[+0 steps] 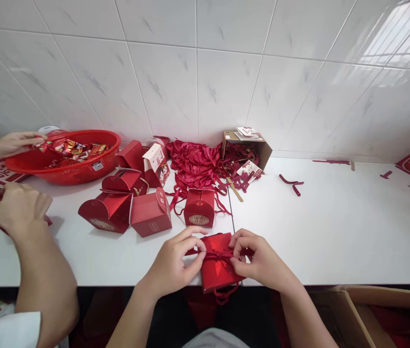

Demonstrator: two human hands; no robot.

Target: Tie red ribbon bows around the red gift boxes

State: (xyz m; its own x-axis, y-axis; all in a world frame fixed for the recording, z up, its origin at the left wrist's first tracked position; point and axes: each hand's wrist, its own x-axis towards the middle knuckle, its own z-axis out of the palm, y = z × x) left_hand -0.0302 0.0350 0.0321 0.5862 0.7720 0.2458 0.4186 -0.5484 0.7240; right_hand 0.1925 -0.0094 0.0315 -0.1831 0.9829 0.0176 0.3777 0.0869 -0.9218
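A small red gift box (216, 276) lies at the table's front edge, with a dark red ribbon (218, 256) crossing its top in a bow or knot. My left hand (177, 258) pinches the ribbon on the left side between thumb and fingers. On the right, my right hand (255, 256) is closed on the ribbon's other side. A loop of red cord hangs from the box below the edge. Just behind it stands another red box (199, 208) with a round gold emblem, close to my left fingertips.
Several red boxes (150, 212) stand left of centre. A red plastic basket (77, 171) holds wrapped candies; a co-worker's hands (20, 208) work beside it. Behind lie a ribbon pile (197, 162) and a cardboard box (264, 150). Ribbon scraps (293, 183) lie right. An open carton (389, 297) sits below.
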